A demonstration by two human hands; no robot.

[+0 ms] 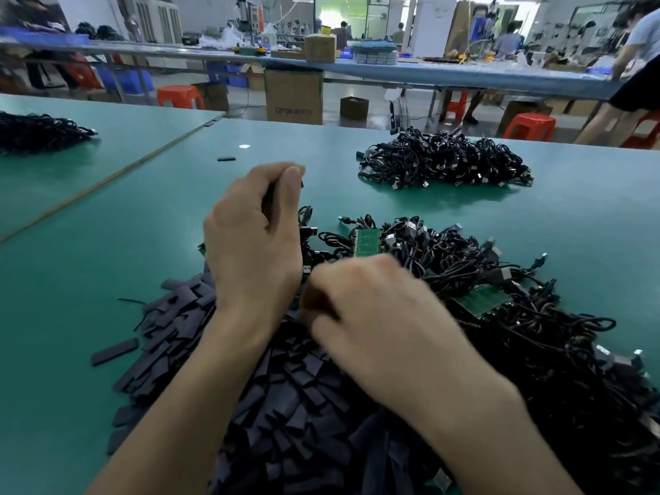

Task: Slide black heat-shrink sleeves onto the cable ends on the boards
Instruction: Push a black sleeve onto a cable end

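Sleeves (285,405): black, heaped on counter (107,244) beside cables (500,316) and boards (366,241); likely light, flat and limp, best pinched at one end. Left hand (253,244) curls its fingers (293,180) round a dark piece (267,200); right hand (375,316) is blurred, grip cannot be told.

R hand (378,316) blurred, grip unclear; dark item (268,201) in L hand (253,244) mostly hidden.

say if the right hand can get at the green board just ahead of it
Probably yes: the board lies uncovered atop the cables, just beyond the right hand.

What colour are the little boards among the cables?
The boards are green; head view.
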